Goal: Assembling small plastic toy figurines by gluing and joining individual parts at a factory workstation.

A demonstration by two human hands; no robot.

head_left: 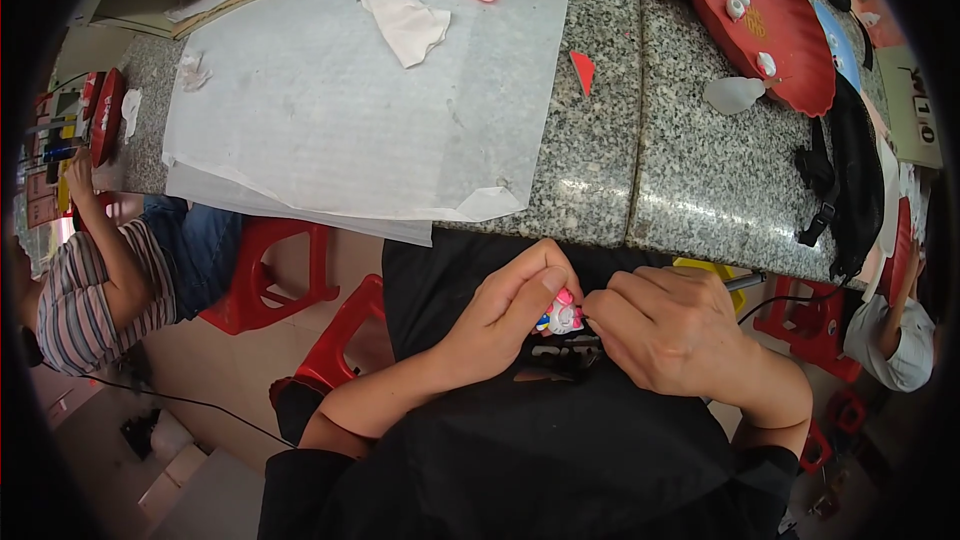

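Note:
My left hand point(510, 305) is closed around a small white figurine point(565, 314) with a pink bow and a touch of blue and yellow, held over my lap just off the table's front edge. Close against the figurine's right side, my right hand point(665, 325) is closed with its fingertips pinched together. A slim dark pen-like tool point(745, 282) sticks out beyond its knuckles. The tool's tip, near the figurine's face, is mostly hidden by my fingers. Part of the figurine is covered by my left thumb and fingers.
White paper point(350, 110) covers the speckled stone table, with a crumpled tissue point(408, 25) on it. A red scalloped tray point(715, 0) holds small white pieces, beside a translucent bottle point(735, 94). A black strapped bag point(855, 180) lies right. Red stools point(265, 275) and co-workers flank me.

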